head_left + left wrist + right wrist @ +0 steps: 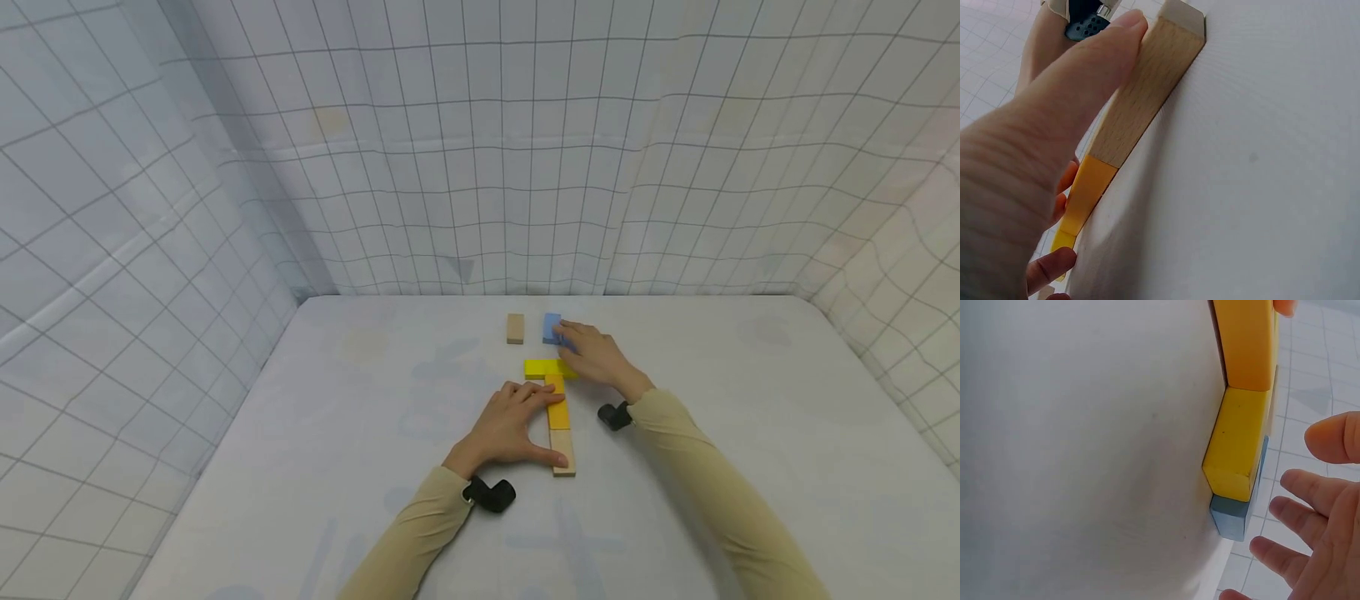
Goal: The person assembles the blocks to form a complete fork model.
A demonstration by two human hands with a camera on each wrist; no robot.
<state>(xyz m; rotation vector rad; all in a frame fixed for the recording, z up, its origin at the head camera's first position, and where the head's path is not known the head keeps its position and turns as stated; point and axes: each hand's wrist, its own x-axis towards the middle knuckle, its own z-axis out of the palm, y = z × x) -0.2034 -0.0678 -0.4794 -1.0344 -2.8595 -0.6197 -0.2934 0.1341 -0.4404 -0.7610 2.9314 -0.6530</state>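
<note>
In the head view, a yellow block [536, 369] lies crosswise above an orange block [559, 417] and a plain wooden block [562, 446], end to end, like a T. My left hand [506, 427] spans the stem from its left side, thumb on the plain block and fingertips over the orange one. The left wrist view shows that thumb [1119, 47] along the plain block's top edge. My right hand [597, 357] reaches over the yellow block's right end, fingertips beside a blue block [551, 323]. Its fingers are spread apart in the right wrist view.
A second plain wooden block [515, 328] lies left of the blue one, toward the back of the white table [360, 417]. Behind it hangs a white curtain [555, 183] with a dark grid. Each wrist wears a black camera [491, 495].
</note>
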